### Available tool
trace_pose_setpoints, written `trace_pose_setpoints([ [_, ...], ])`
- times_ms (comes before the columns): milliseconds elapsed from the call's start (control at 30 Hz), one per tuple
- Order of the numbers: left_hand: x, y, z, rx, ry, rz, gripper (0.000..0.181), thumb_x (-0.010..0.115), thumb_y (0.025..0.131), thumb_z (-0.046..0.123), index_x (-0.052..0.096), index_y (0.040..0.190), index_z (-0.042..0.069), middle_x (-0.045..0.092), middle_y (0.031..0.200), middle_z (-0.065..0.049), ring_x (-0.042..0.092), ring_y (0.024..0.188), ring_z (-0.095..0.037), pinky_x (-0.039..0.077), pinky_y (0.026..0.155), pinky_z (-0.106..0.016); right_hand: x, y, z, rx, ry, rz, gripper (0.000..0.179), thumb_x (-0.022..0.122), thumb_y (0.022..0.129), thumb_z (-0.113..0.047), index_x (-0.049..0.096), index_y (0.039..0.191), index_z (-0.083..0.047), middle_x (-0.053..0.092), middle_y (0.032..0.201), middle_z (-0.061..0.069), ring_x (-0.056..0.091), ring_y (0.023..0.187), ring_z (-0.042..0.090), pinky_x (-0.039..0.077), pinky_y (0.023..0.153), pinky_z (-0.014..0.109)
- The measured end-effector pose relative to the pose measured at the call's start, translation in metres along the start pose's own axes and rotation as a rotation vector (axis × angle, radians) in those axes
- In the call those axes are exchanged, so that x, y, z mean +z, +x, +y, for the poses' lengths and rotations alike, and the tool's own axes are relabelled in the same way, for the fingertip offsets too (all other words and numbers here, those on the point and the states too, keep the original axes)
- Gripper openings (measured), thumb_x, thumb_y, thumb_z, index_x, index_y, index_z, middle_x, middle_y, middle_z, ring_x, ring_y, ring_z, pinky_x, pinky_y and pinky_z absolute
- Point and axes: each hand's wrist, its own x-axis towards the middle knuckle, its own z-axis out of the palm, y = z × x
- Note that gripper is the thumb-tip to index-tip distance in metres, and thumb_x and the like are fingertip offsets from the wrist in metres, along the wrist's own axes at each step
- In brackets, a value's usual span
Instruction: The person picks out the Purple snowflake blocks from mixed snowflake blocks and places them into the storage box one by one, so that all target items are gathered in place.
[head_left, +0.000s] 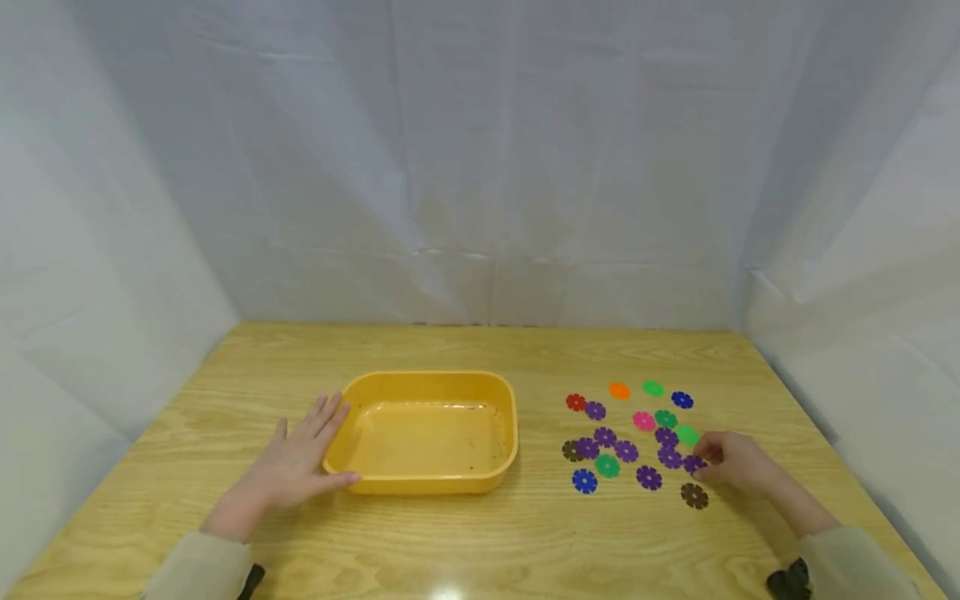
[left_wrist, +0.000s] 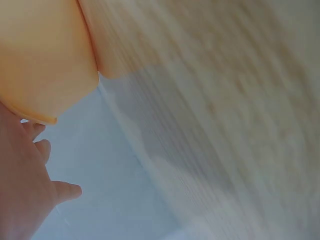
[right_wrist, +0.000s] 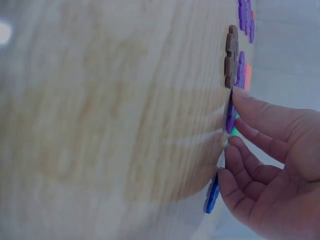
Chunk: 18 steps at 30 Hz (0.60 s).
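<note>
My left hand point(head_left: 298, 461) lies flat and open on the wooden table point(head_left: 480, 533), against the left end of an empty yellow tub point(head_left: 427, 482); its thumb touches the tub's front corner. In the left wrist view the left hand point(left_wrist: 22, 185) shows below the tub's rim point(left_wrist: 42, 119). My right hand point(head_left: 729, 461) is at the right edge of a scatter of flat flower-shaped discs. Its fingertips pinch the edges of a purple disc point(head_left: 693, 464) that still lies on the table. In the right wrist view the right hand point(right_wrist: 237, 120) closes on that purple disc point(right_wrist: 230, 116), beside a brown disc point(right_wrist: 231, 56).
Several discs in purple, green, blue, orange, pink, red and brown lie right of the tub, among them a blue disc point(head_left: 584, 481) and a brown disc point(head_left: 694, 496). White cloth walls point(head_left: 480, 167) enclose the table at the back and on both sides.
</note>
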Motion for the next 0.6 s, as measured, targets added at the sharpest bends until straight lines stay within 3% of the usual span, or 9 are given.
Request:
trace_pose_setpoints([
  [333, 0.0016, 0.0010, -0.0009, -0.006, 0.001, -0.013, 0.091, 0.051, 0.079, 0.058, 0.017, 0.140, 0.000, 0.005, 0.146, -0.014, 0.008, 0.131, -0.035, 0.011, 0.089, -0.070, 0.0024, 0.0017, -0.0017, 0.012, -0.006, 0.022, 0.022, 0.072, 0.068, -0.004, 0.053, 0.079, -0.003, 0.052, 0.073, 0.001, 0.047, 0.067, 0.015, 0.042, 0.056, 0.026],
  [600, 0.0035, 0.0013, -0.0036, -0.016, 0.011, -0.016, 0.091, 0.050, 0.079, 0.059, 0.017, 0.140, 0.001, 0.004, 0.147, -0.013, 0.007, 0.131, -0.034, 0.010, 0.090, -0.069, -0.0035, 0.0002, -0.0087, -0.039, 0.024, 0.069, 0.012, 0.064, 0.072, 0.005, 0.055, 0.075, -0.003, 0.055, 0.071, 0.001, 0.050, 0.065, 0.015, 0.044, 0.054, 0.024],
])
